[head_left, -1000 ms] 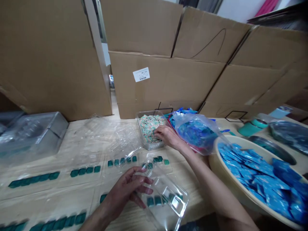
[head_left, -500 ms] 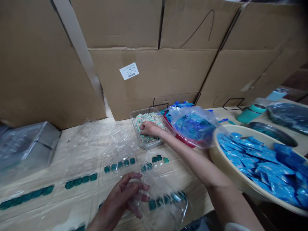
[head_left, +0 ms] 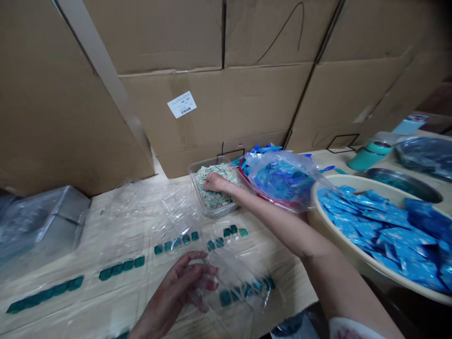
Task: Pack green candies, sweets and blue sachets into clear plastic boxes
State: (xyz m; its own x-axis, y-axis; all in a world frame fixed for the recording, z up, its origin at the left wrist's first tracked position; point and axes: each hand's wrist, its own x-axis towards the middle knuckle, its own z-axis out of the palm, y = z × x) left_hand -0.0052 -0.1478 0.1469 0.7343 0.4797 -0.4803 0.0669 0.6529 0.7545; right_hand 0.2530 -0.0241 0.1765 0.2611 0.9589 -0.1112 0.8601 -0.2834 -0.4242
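Over the pale wooden desk (head_left: 289, 294), my left hand (head_left: 174, 288), loosely gripping a clear rectangular plastic box (head_left: 238, 273), could drop it; right hand's (head_left: 216, 182) grip undeterminable.

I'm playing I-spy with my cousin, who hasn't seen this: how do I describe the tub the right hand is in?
Find the big cardboard wall at the back, then its white label. Below it, slightly right, is a clear plastic tub with the right hand dipped in. Unlike the bagged blue pieces to its right, it holds tiny pale chips flecked with green and orange.
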